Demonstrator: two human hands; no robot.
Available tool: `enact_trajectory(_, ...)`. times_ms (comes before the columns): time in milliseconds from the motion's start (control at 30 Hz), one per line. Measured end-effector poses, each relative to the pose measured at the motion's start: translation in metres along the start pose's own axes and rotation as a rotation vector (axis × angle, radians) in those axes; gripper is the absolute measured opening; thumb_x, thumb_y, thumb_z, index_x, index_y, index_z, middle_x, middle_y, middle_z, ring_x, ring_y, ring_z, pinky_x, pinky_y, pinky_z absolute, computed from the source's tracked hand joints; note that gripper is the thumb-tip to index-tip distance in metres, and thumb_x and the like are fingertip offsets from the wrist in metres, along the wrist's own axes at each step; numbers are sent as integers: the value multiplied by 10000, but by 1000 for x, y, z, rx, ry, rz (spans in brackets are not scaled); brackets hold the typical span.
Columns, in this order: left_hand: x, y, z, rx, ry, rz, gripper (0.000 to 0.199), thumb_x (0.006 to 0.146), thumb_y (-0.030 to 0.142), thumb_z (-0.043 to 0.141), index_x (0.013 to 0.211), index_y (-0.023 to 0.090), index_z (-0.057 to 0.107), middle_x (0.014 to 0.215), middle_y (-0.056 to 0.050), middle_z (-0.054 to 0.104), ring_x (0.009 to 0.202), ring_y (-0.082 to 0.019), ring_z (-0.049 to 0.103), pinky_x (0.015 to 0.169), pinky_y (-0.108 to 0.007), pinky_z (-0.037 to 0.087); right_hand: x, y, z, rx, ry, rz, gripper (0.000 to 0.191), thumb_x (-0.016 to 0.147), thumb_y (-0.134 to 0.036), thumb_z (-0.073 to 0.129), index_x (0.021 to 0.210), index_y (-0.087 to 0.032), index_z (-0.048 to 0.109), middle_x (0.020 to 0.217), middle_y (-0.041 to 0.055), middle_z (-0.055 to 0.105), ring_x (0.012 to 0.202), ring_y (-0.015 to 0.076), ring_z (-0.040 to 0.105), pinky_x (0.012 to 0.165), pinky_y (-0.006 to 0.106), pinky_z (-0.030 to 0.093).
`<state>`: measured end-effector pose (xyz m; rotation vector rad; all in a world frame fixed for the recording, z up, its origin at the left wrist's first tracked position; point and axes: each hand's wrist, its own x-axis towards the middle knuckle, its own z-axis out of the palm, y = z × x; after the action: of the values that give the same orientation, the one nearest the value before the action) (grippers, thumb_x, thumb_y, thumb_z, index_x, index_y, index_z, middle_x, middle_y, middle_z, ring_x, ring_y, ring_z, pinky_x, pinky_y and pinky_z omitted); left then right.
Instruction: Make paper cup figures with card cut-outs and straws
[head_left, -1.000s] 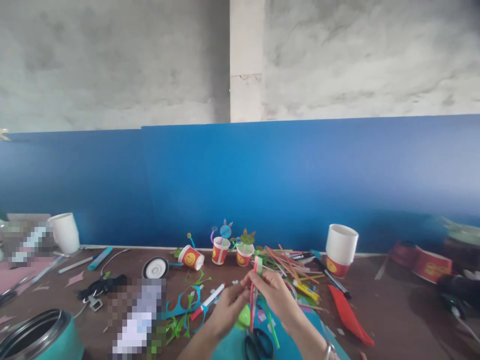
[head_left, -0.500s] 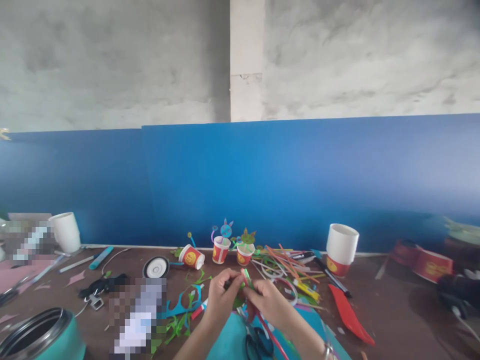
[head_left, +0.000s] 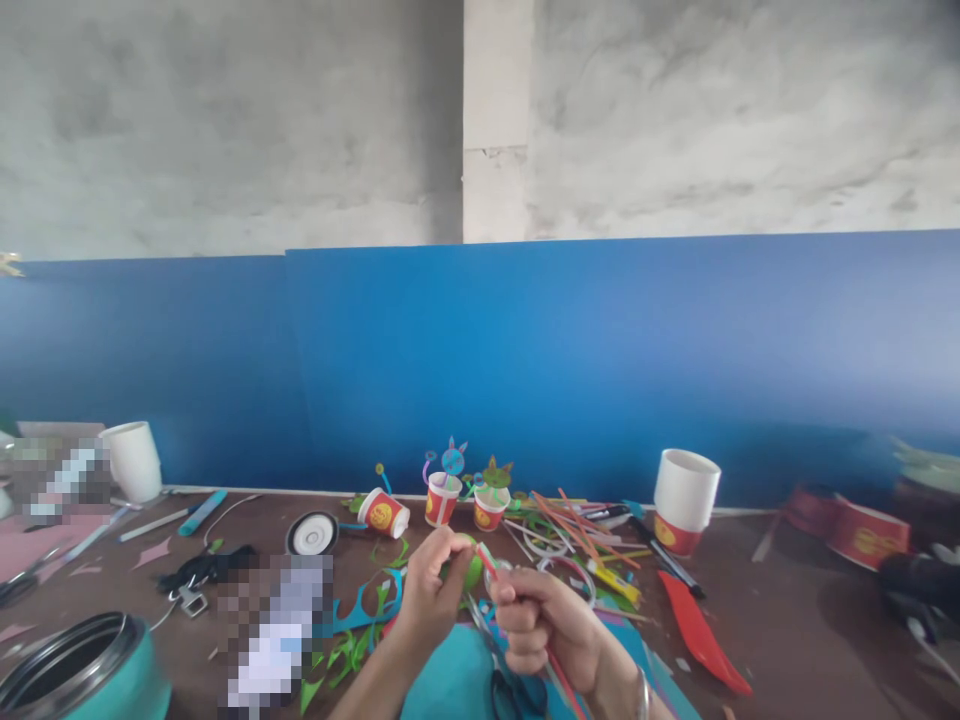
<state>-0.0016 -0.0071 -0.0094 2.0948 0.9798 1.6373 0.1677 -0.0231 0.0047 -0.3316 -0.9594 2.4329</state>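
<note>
My right hand (head_left: 536, 615) is wrapped round a red straw-like stick (head_left: 561, 670), whose tip pokes out above the thumb. Just left of that tip, the thumb and forefinger of my left hand (head_left: 436, 575) are bent close together; what they pinch, if anything, is too small to tell. A round green piece (head_left: 474, 565) shows between the hands. Below them, dark-handled scissors (head_left: 510, 690) lie on a blue-green sheet (head_left: 450, 680). Behind stand two small red cups (head_left: 442, 500) with paper figures, and a third cup (head_left: 384, 514) lies tipped.
Colourful strips (head_left: 581, 530), a yellow cutter (head_left: 615, 582), a red flat piece (head_left: 701, 635) and stacked white cups (head_left: 684, 500) are at the right. To the left are a round lid (head_left: 312, 536), green scraps (head_left: 352, 655) and a teal open container (head_left: 90, 670). A blue panel (head_left: 480, 370) rises behind the table.
My right hand has closed into a fist round the red stick and turned. My left hand has shifted slightly left, and the hands are a little further apart.
</note>
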Motion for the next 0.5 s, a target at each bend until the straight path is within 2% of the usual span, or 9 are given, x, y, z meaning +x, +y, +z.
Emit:
enact_trajectory(100,-2,-7,-2,22,12,69,188,890,201,476,724,177,561,701,-13,570,683,-132,523,654,-221,395,0,0,-4,-26,-11,49,241,767,-284,589,638,-191,408,382,-149,231,316,17,41,329,161,99)
enact_trajectory(233,-8,-11,3,21,20,66,189,889,201,485,718,180,563,697,-15,582,684,-134,536,656,-222,402,-3,-1,-4,-227,92,58,250,772,-344,565,631,-198,420,373,-144,233,304,21,71,322,171,105)
enact_trajectory(400,-11,-12,10,10,-4,2,221,888,246,484,692,184,565,681,-15,573,670,-141,538,644,-230,405,-12,-10,3,-575,314,72,286,741,-401,563,594,-206,414,360,-126,279,312,29,154,324,176,113)
enact_trajectory(433,-9,-14,6,7,7,-24,231,883,264,486,682,184,568,675,-15,574,667,-145,539,644,-235,409,-17,-13,6,-659,345,85,297,738,-405,559,577,-204,413,361,-119,297,314,30,180,326,176,124)
enact_trajectory(500,-3,-20,-7,6,114,-128,246,863,317,502,670,185,577,665,-13,577,656,-153,537,639,-244,414,-29,-20,11,-859,327,181,316,744,-396,559,537,-190,436,372,-102,327,328,33,242,340,176,162)
